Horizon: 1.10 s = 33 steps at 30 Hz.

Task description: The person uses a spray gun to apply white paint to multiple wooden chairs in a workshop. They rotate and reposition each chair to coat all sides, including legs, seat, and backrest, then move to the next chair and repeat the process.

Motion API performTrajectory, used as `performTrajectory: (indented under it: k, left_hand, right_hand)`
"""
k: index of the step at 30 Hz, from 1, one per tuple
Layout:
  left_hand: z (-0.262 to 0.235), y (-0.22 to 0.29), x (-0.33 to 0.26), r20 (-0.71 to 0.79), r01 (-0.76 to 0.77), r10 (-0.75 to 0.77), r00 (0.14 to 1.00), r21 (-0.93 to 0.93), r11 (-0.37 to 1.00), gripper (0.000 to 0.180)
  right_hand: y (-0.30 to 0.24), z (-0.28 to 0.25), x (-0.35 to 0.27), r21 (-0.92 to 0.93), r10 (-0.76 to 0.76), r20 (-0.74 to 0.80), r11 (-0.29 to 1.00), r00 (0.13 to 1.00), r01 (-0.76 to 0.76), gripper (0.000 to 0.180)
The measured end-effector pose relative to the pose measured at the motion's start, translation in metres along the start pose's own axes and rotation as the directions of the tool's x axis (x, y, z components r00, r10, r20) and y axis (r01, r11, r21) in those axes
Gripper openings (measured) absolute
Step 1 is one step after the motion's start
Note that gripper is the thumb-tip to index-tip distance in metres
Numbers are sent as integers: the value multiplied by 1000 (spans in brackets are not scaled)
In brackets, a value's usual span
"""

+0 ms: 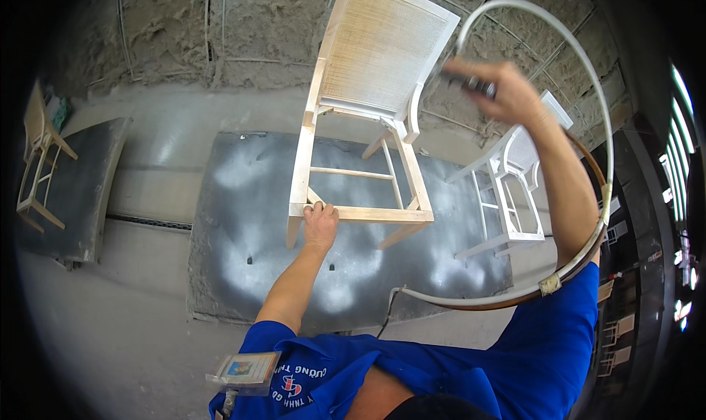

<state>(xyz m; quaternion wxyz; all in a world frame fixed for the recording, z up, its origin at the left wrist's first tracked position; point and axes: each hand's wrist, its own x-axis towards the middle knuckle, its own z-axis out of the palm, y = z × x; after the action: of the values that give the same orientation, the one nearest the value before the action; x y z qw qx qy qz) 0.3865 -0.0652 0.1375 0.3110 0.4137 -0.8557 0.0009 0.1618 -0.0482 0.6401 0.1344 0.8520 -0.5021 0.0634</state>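
Note:
A pale wooden chair frame (pixel 381 52) with a woven cane back and an open seat stands on a dark grey board. My left hand (pixel 321 226) grips its front seat rail near the left corner, fingers curled over the top. My right hand (pixel 507 93) is raised beside the right edge of the backrest, closed round a dark spray gun (pixel 471 83). Motion blurs this hand and the gun. From the gun a white hose (pixel 597 89) loops up, round to the right and under my right arm. Whether spray is leaving the gun, I cannot tell.
The dark board (pixel 250 288) carries whitish spray marks. At its right stands a white-coated chair (pixel 521 155). Another wooden chair (pixel 37 130) stands on a second board (pixel 84 192) at far left. Behind is a rough grey wall (pixel 162 30). The hose (pixel 471 302) also crosses in front of me.

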Motion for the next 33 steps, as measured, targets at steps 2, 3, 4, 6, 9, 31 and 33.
performTrajectory:
  k: [2, 3, 4, 6, 9, 31, 33]
  left_hand:
    - [-1, 0, -1, 9, -4, 4, 1000, -18, 1000, 17]
    - [-1, 0, -1, 2, -3, 3, 1000, -18, 1000, 17]
    - [-2, 0, -1, -29, -9, 8, 1000, -34, 999, 17]
    - [-3, 0, -1, -9, -14, 14, 1000, -15, 1000, 18]
    - [-5, 0, 0, -7, -5, 5, 1000, 8, 1000, 17]
    - [-12, 13, -5, -6, 44, -43, 999, 102, 994, 22]
    - [-14, 14, -5, 48, 67, -73, 996, 102, 992, 22]
  right_hand:
    - [8, -18, 21, -151, 60, -187, 984, 981, -89, 42]
    - [10, -29, 28, -204, 77, -251, 970, 965, -130, 42]
    - [9, -34, 35, -252, 50, -327, 958, 944, -139, 43]
    - [-3, -21, 43, -139, 48, -210, 987, 976, -79, 50]
    - [-31, 23, 40, 29, 3, 69, 1000, 998, -5, 49]
    - [-29, 160, 12, 479, -38, 201, 876, 979, -65, 45]
    - [-30, 160, 8, 439, -41, 228, 896, 973, -65, 44]
